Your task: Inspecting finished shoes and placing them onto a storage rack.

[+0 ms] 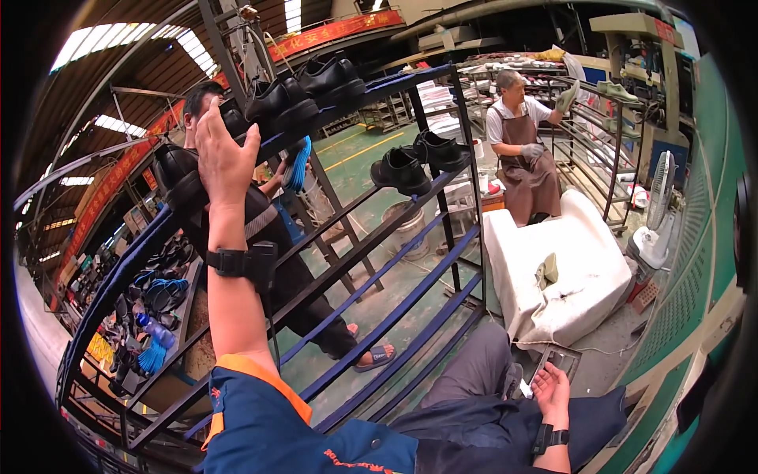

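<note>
My left hand (224, 154) is raised to the top of a dark metal rack (371, 257) with blue-wrapped bars. Its fingers point up and the thumb stands apart. Just left of it sits a black shoe (178, 170); whether the hand touches it I cannot tell. On its other side more black shoes (280, 103) stand along the top bars. My right hand (550, 387) is low by my lap, palm up, fingers loosely curled and apart. A small white piece (527, 388) shows beside its fingertips; it does not look held.
Two black shoes (418, 162) stand on a lower tier. A person (268, 237) holding blue soles is behind the rack. Another person in a brown apron (521, 150) handles a shoe at the far right. A white-covered seat (560, 261), a fan (659, 201) and a green machine (687, 268) stand at right.
</note>
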Available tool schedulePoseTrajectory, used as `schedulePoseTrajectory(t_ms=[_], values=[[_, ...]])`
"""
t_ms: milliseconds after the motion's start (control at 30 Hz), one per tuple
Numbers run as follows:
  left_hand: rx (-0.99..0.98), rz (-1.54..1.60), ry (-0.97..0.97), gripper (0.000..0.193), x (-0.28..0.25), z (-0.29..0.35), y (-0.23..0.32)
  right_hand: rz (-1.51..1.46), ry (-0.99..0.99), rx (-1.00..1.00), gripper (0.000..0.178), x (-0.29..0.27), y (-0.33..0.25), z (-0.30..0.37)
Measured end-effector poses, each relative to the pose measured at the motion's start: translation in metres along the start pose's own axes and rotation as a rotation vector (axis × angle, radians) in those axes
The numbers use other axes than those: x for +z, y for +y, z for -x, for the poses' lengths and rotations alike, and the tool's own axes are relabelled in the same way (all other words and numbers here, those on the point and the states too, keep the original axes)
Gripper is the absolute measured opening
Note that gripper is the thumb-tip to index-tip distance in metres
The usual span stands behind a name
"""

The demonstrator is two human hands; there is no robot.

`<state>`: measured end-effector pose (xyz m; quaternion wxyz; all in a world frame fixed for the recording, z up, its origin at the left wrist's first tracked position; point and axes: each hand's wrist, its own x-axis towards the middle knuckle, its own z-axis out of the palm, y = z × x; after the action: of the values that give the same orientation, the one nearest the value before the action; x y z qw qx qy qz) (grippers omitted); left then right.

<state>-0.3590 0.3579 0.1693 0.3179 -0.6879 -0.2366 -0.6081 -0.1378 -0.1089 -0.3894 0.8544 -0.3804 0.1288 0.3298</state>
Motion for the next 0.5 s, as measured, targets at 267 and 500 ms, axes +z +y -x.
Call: schedulePoseTrajectory(t_ms=[267,500], values=[[0.272,0.384,0.189,0.052,-0.031,0.035,0.052,-0.009,-0.024,-0.001,0.039,0.016,-0.002,0.013],[0.27,1.123,-0.603,0.028,0.016,0.223,0.203,0.264,-0.154,-0.206,0.032,0.112,-0.116,0.031]])
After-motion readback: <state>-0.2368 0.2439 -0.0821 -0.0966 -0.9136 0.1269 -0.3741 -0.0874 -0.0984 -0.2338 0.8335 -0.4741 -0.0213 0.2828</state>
